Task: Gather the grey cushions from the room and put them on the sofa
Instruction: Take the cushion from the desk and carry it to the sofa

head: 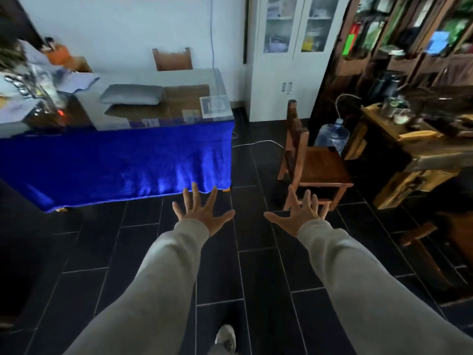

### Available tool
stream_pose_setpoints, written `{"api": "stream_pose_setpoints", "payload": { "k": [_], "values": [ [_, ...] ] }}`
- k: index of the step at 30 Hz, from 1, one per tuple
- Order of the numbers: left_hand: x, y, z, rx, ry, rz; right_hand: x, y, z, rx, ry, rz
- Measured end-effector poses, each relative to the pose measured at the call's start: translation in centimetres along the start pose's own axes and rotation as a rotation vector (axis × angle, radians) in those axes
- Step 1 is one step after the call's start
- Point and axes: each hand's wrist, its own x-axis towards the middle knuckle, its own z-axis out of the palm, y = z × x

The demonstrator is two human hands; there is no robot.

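A grey cushion (132, 94) lies flat on the glass-topped table (179, 116) at the back left, well beyond my reach. My left hand (202, 213) is stretched out in front of me over the dark tiled floor, palm down, fingers spread and empty. Beside it, my right hand (299, 216) is held out the same way, fingers apart and holding nothing. Both arms wear light grey sleeves. No sofa is in view.
A blue cloth (122, 165) hangs down the table's front. A wooden chair (314, 165) stands to the right, with a water bottle (332, 135) behind it. A white cabinet (291, 57), dark shelves (409, 47) and a wooden tea table (419, 149) line the right side. A white cable (258, 142) crosses the floor.
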Motion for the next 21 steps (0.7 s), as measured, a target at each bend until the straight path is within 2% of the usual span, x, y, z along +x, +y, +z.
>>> {"api": "stream_pose_setpoints", "payload": {
  "k": [6, 12, 18, 21],
  "values": [
    [10.9, -3.0, -7.0, -0.011, 0.051, -0.026, 9.3, -7.1, -3.6, 0.024, 0.043, -0.027],
    [20.4, -3.6, -8.9, -0.033, 0.039, -0.072, 18.9, -11.7, -5.4, -0.026, -0.004, -0.074],
    [31.1, -3.3, -11.1, -0.061, 0.042, -0.149, 32.9, -15.4, -8.3, -0.02, 0.002, -0.137],
    [35.7, -3.2, -13.0, -0.079, 0.035, -0.223, 39.5, -17.9, -9.9, -0.024, -0.059, -0.182]
  ]
}}
